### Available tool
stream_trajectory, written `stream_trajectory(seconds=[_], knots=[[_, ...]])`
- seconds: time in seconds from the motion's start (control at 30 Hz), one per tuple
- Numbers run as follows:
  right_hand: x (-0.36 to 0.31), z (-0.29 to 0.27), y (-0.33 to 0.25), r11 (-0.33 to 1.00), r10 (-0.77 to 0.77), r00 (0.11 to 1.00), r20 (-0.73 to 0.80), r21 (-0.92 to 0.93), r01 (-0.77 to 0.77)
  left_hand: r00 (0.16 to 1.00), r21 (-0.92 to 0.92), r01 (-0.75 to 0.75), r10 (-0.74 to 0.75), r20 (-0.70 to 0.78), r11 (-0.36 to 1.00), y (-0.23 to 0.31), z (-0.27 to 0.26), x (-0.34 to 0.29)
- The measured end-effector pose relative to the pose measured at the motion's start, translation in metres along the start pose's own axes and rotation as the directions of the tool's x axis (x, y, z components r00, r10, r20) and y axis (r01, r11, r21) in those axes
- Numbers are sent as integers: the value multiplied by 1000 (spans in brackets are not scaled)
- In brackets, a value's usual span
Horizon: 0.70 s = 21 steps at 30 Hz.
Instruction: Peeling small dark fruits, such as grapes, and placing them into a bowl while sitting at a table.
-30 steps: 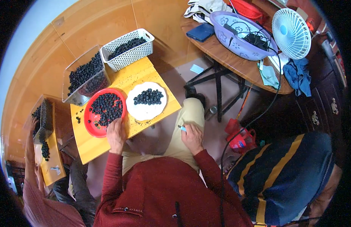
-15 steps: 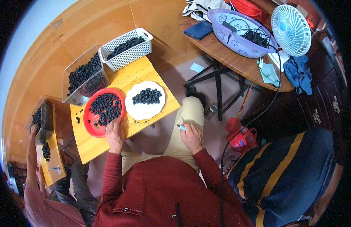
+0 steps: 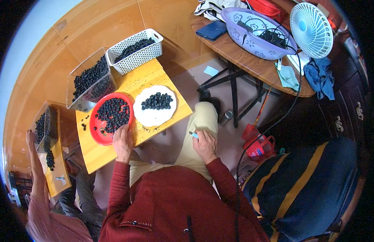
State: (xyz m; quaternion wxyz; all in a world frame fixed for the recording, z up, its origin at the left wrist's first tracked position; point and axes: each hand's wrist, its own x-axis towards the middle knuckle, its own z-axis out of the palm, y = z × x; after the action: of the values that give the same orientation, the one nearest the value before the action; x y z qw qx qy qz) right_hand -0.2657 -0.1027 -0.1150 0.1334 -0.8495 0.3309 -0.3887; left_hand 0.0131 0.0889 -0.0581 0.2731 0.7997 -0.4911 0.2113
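My left hand (image 3: pixel 123 144) lies over the near rim of a round red plate (image 3: pixel 97 139), its bunched fingertips among small dark round pieces (image 3: pixel 116 113). Whatever they pinch is too small to make out. On my right thigh rests my right hand (image 3: pixel 205 146), closed around a small blue-handled knife (image 3: pixel 194 135) whose short dark end points left. A white scalloped plate (image 3: pixel 154 117) to the right of the red one bears a cluster of similar dark pieces (image 3: pixel 157 101). Both plates stand on a yellow wooden board (image 3: pixel 90 155).
Behind the plates stand a clear bin (image 3: pixel 80 105) and a white perforated basket (image 3: pixel 140 61), both holding dark pieces. At far left a co-worker's hand (image 3: pixel 30 139) touches another clear bin (image 3: pixel 54 125). A black cable (image 3: pixel 261 134) hangs down on my right from a brown table (image 3: pixel 251 62).
The co-worker's hand at far left has shifted slightly outward along the clear bin. Both my hands stay in place, and the view has moved only a little.
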Motion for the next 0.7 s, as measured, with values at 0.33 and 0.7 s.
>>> stream_trajectory(seconds=[0.33, 0.7], knots=[[2, -1, 0, 1000, -11, 1000, -22, 9, 11, 1000, 9, -14, 14, -18, 1000, -1, 1, 0], [4, 0, 1, 998, -25, 998, -60, 48, 28, 999, 4, -33, 33, -33, 999, 2, 1, 2]])
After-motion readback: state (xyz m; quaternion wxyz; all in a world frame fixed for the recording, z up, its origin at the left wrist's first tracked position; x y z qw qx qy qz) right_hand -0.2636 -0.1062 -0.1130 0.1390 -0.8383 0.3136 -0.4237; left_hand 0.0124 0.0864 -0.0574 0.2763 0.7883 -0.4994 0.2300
